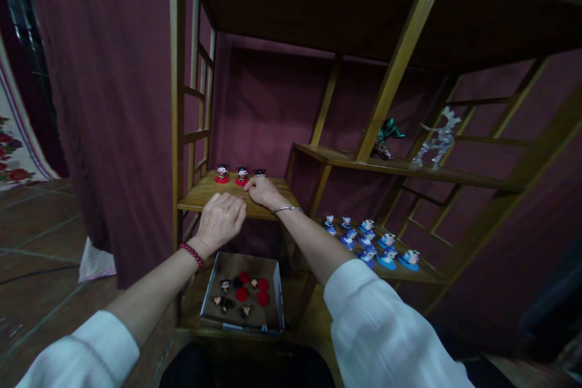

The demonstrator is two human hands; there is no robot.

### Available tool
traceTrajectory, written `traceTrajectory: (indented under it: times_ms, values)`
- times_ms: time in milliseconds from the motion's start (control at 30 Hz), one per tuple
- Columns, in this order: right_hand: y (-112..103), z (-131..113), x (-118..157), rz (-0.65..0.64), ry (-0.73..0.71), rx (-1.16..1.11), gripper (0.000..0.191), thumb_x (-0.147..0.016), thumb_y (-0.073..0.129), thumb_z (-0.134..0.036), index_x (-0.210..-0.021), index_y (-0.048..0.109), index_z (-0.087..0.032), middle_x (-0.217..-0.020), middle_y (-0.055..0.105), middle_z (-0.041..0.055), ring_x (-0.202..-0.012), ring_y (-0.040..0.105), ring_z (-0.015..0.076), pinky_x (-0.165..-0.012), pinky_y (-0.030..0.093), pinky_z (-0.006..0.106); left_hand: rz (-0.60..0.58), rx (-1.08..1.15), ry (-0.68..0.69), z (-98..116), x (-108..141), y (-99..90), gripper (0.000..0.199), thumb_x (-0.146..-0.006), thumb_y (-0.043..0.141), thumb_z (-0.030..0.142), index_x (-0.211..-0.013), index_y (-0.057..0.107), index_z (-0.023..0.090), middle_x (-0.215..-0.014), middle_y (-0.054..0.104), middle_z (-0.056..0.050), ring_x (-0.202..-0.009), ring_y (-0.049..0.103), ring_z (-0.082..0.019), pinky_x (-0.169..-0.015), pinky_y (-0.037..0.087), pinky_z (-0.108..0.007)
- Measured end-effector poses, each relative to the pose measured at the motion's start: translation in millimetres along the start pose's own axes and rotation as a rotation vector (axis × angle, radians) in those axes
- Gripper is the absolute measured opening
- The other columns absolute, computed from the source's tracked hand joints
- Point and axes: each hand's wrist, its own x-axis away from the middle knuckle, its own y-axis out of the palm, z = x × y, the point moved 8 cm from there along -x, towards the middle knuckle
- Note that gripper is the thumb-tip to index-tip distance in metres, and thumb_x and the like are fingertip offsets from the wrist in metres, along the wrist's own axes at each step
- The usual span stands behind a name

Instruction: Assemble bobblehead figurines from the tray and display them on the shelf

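One open, shallow box (pixel 280 300) stands below your hands in the head view, on the lower board (pixel 191 303) of a wooden shelf unit (pixel 177 103). Inside it you have four red discs (pixel 241 294) and about five small dark-haired figures (pixel 225 285), lying loose; one dark round piece among them is too blurred to identify.

Three black-haired figurines (pixel 222 173) stand in a row on the small upper shelf (pixel 204 194). Two show red bases; the third, at the right end, is partly covered by your right hand (pixel 264 192), so its base cannot be verified. Your right fingers reach forward and bend down at that figurine; whether they grip it cannot be told. Your left hand (pixel 222 218) is at the shelf's front edge with fingers curled inward; whether they enclose anything cannot be told.

At least ten blue-based figurines (pixel 387 256) stand on a lower shelf to the right, some partly behind your right arm. One clear animal ornament (pixel 435 142) and one green ornament (pixel 388 130) occupy the middle shelf (pixel 336 156).

Behind the unit is a maroon wall (pixel 273 103); at left hang a purple curtain (pixel 109 103) and a floral cloth (pixel 18 151) above a tiled floor (pixel 40 236).
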Motion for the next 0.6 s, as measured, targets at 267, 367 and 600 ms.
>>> traceTrajectory:
  times_ms: [267, 367, 600]
  values:
    - [-0.7, -1.1, 1.2, 0.001, -0.007, -0.012, 0.028, -0.068, 0.049, -0.013, -0.084, 0.070, -0.022, -0.087, 0.069, 0.0010, -0.082, 0.061, 0.0150, -0.068, 0.041, 0.018, -0.014, -0.032, 0.002, 0.7, -0.6, 0.9, 0.024, -0.086, 0.035, 0.023, -0.083, 0.058, 0.016, -0.071, 0.060, -0.006, -0.070, 0.050, -0.019, -0.066, 0.033, -0.034]
    - [-0.8, -0.2, 1.2, 0.007, -0.004, -0.013, 0.027, -0.068, 0.050, -0.014, -0.084, 0.070, -0.022, -0.086, 0.069, 0.0004, -0.081, 0.061, 0.0148, -0.068, 0.042, 0.018, -0.009, -0.031, 0.005, 0.8, -0.4, 1.2, 0.024, -0.086, 0.034, 0.023, -0.083, 0.058, 0.017, -0.070, 0.059, -0.006, -0.070, 0.050, -0.019, -0.065, 0.033, -0.034]
    - [0.8, 1.9, -0.6, 0.013, -0.012, -0.019, 0.026, -0.069, 0.050, -0.014, -0.083, 0.070, -0.022, -0.083, 0.069, 0.0013, -0.079, 0.062, 0.0147, -0.067, 0.041, 0.018, -0.013, -0.048, 0.007, 1.7, -0.8, 0.5, 0.024, -0.086, 0.034, 0.023, -0.083, 0.058, 0.018, -0.071, 0.060, -0.006, -0.071, 0.050, -0.019, -0.066, 0.033, -0.034]
